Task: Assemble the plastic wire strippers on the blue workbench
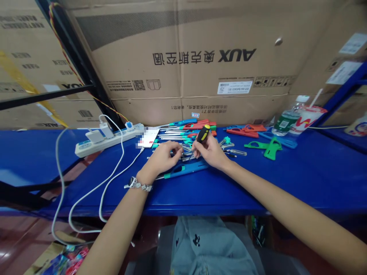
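Observation:
My right hand is closed around a screwdriver with a yellow and black handle, its shaft pointing down and left. Beside it, my left hand has its fingers curled together over the pile; whatever they pinch is too small to make out. Under and behind both hands lie several long-necked lighters with red, blue and green bodies and metal tubes. A blue lighter rests just in front of the hands. Small green parts and clear tubes are scattered by my right hand.
Red, blue and green plastic shells lie to the right, near a water bottle and a paper cup with a straw. On the left are a power strip, white cables and a phone. A large cardboard box stands behind.

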Motion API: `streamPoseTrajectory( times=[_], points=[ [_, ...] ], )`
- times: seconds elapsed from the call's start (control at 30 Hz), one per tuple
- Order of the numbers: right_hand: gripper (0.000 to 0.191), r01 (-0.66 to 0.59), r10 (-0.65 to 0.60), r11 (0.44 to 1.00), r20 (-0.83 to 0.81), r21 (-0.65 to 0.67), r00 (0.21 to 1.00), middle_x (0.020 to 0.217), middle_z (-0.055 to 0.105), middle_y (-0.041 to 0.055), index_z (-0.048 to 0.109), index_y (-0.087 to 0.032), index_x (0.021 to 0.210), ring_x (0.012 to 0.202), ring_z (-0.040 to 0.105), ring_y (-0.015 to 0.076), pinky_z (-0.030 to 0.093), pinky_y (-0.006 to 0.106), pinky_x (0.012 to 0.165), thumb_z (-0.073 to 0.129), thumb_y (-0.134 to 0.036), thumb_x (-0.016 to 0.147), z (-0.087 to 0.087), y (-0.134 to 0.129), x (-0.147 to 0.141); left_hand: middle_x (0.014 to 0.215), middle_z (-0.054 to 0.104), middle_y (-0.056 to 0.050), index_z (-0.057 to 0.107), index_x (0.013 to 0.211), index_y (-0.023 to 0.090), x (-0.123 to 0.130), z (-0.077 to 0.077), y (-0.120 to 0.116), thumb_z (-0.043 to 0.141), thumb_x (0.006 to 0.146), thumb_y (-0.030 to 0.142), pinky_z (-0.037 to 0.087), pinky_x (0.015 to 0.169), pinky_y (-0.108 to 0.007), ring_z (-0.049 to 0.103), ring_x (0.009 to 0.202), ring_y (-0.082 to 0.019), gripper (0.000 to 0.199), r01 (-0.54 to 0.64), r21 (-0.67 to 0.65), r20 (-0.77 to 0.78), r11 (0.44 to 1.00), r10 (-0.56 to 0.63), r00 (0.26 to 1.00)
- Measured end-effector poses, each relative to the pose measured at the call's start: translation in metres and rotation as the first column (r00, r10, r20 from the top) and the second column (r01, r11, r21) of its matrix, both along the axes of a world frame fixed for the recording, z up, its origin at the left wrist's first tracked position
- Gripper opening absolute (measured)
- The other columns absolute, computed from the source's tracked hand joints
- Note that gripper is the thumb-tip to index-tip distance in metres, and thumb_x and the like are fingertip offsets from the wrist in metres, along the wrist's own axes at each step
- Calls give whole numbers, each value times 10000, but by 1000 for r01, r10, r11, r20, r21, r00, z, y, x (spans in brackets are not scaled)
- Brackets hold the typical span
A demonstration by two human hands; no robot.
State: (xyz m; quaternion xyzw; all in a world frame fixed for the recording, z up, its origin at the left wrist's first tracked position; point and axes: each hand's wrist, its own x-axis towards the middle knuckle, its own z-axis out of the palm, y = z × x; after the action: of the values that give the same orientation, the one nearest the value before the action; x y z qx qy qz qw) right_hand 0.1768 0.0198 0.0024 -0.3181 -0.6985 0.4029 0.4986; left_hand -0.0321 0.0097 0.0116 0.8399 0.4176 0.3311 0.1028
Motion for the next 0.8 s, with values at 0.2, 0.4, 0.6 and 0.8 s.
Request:
streamPoseTrajectory(
  times=[0.2, 0.4, 0.6, 0.8],
  points=[
    [267, -1, 1, 999, -13, 36, 1000, 793, 652, 15, 433, -263, 992, 581, 624, 175, 557, 393, 568, 607, -458, 939, 3, -3, 3, 843, 691, -52, 708, 829, 196, -2, -6, 4, 657, 858, 272, 500, 763, -354, 622, 846, -206, 96, 87, -68, -85, 994, -93, 992],
    [283, 8, -8, 1000, 20, -11, 1000, 843, 656, 25, 430, -278, 1023, 606, 629, 184, 561, 404, 590, 590, -497, 942, -1, -3, 6, 833, 670, -47, 706, 868, 204, 1, -9, 11, 666, 879, 244, 483, 741, -363, 597, 835, -212, 58, 44, -31, -193, 999, -49, 980],
    [302, 8, -7, 1000, 40, -25, 999, 841, 648, 21, 421, -283, 1020, 625, 640, 193, 576, 414, 617, 599, -511, 934, -3, -3, 2, 805, 662, -45, 688, 875, 200, 2, -7, 10, 649, 881, 219, 468, 709, -358, 583, 823, -219, 44, -8, 17, -208, 1000, 11, 978],
    [352, 47, -50, 998, -126, -31, 991, 787, 636, 0, 414, -283, 950, 575, 623, 189, 547, 402, 581, 663, -520, 876, 9, -4, 5, 881, 694, -49, 691, 951, 187, 3, -4, 0, 630, 870, 204, 518, 825, -386, 629, 896, -215, 103, 87, 6, 12, 996, -87, 996]
  ],
)
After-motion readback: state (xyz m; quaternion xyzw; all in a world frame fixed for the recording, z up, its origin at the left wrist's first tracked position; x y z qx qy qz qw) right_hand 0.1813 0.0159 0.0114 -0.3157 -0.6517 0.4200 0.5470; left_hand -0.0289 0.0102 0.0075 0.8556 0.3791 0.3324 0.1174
